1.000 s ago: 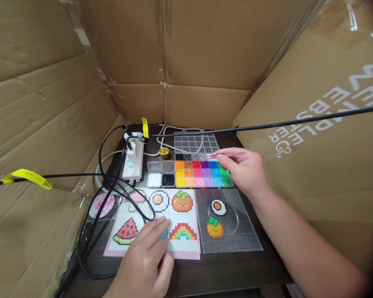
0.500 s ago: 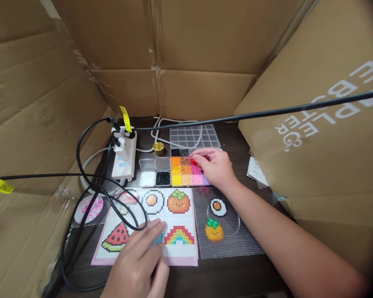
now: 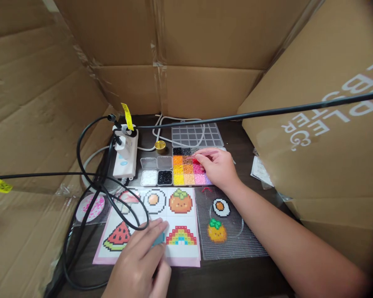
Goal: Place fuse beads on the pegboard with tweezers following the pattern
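Note:
My right hand point(image 3: 218, 165) pinches a pair of pink tweezers point(image 3: 209, 154) over the sectioned bead box point(image 3: 179, 179), whose cells hold beads sorted by colour. The tweezer tips are near the brown and red cells; whether a bead is between them is too small to tell. My left hand point(image 3: 144, 256) lies with fingers stretched out on the pattern sheet point(image 3: 182, 260), covering part of its lower row. To the right, a clear pegboard point(image 3: 236, 251) carries a bead egg point(image 3: 220, 207), a bead persimmon point(image 3: 217, 231) and a short red bead arc point(image 3: 207, 189).
Small boxes of white beads point(image 3: 149, 178) and black beads point(image 3: 164, 177) stand left of the bead box. Behind are a gold cup point(image 3: 160, 146) and a power strip point(image 3: 126, 159). A black cable point(image 3: 139, 227) loops over the sheet. Cardboard walls point(image 3: 211, 91) surround the table.
The whole view has shifted slightly, so things sit a little farther right. Both hands keep nearly the same places, the tweezers still over the bead box.

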A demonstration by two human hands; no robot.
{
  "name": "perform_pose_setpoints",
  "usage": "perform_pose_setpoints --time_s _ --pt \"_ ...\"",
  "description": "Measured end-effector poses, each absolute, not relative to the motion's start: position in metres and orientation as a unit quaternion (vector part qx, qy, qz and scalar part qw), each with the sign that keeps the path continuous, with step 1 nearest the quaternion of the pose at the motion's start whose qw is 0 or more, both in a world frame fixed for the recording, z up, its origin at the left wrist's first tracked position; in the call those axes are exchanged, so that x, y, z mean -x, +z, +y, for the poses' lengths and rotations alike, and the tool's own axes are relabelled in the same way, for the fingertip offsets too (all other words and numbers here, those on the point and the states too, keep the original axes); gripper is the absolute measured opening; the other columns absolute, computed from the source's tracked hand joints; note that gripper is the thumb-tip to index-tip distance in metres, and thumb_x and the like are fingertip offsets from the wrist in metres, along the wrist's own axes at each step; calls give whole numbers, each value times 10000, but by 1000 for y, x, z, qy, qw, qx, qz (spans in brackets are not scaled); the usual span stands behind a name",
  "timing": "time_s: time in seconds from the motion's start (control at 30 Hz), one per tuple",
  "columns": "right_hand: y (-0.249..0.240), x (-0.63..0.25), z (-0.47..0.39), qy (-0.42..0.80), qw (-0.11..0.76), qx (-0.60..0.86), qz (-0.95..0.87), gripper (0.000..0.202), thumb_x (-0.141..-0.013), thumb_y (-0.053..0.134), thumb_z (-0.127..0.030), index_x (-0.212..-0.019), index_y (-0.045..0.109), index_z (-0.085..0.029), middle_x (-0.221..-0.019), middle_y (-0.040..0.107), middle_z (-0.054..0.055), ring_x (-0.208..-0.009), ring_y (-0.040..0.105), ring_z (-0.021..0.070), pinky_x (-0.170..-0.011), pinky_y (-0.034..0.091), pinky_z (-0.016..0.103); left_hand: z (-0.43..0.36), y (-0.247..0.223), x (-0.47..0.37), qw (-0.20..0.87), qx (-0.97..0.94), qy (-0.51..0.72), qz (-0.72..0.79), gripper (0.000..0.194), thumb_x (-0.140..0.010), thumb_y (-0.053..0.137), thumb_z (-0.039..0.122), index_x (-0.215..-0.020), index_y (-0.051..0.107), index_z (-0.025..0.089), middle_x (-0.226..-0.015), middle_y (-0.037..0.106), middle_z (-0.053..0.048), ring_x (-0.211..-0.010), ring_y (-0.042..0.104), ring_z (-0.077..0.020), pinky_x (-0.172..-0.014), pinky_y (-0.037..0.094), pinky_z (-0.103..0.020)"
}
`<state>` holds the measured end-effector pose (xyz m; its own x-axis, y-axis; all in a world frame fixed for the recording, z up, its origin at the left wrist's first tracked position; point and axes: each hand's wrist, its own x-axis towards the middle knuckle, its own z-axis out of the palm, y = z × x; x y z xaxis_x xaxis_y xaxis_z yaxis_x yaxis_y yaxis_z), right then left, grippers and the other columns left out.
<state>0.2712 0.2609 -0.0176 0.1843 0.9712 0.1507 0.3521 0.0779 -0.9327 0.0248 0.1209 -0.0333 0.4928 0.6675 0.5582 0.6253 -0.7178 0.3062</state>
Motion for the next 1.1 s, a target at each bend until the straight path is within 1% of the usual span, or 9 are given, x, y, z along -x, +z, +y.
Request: perform_pose_setpoints --time_s 0.17,0.33,0.5,0.6,0.73,0.97,1.1 --pt "-18 -272 260 322 474 606 -552 191 -804 633 -287 -760 771 -163 -891 779 107 -821 696 212 -744 545 351 121 -34 -25 42 -865 335 372 222 -806 510 35 -831 672 184 -1117 755 -109 -1060 724 -247 -898 620 -396" --pt "-17 -271 259 317 482 604 -550 170 -798 642 -277 -739 761 -170 -872 778 95 -835 704 209 -799 547 361 120 -33 -25 37 -865 334 373 229 -811 503 32 -845 673 183 -1115 756 -104 -1050 727 -247 -900 620 -404" --pt "-17 -270 260 329 487 595 -548 177 -814 645 -293 -768 770 -176 -901 782 100 -865 711 219 -827 556 376 120 -34 -26 41 -864 334 374 220 -814 509 36 -850 668 183 -1118 754 -106 -1055 725 -247 -904 619 -403" --pt "-14 -269 260 308 487 592 -563 164 -814 647 -265 -752 774 -184 -880 783 88 -873 713 213 -847 555 367 119 -34 -25 41 -862 334 378 218 -816 508 36 -860 663 182 -1123 752 -110 -1058 724 -250 -903 619 -407" --pt "-11 -268 259 294 479 596 -574 159 -811 643 -237 -741 778 -188 -855 785 74 -860 713 201 -834 556 347 119 -33 -26 44 -864 330 377 214 -817 508 39 -857 658 187 -1126 750 -108 -1058 723 -252 -895 623 -415" --pt "-16 -269 260 320 485 597 -553 167 -806 649 -275 -739 765 -175 -855 781 81 -800 703 196 -785 556 347 119 -33 -26 45 -864 330 377 220 -807 513 30 -870 658 184 -1136 745 -112 -1068 717 -252 -896 622 -421" --pt "-15 -269 259 314 482 598 -559 171 -808 643 -271 -734 767 -181 -855 782 76 -809 701 193 -793 557 343 119 -33 -25 47 -864 328 379 218 -811 508 34 -866 660 180 -1143 742 -111 -1075 714 -251 -915 616 -412"
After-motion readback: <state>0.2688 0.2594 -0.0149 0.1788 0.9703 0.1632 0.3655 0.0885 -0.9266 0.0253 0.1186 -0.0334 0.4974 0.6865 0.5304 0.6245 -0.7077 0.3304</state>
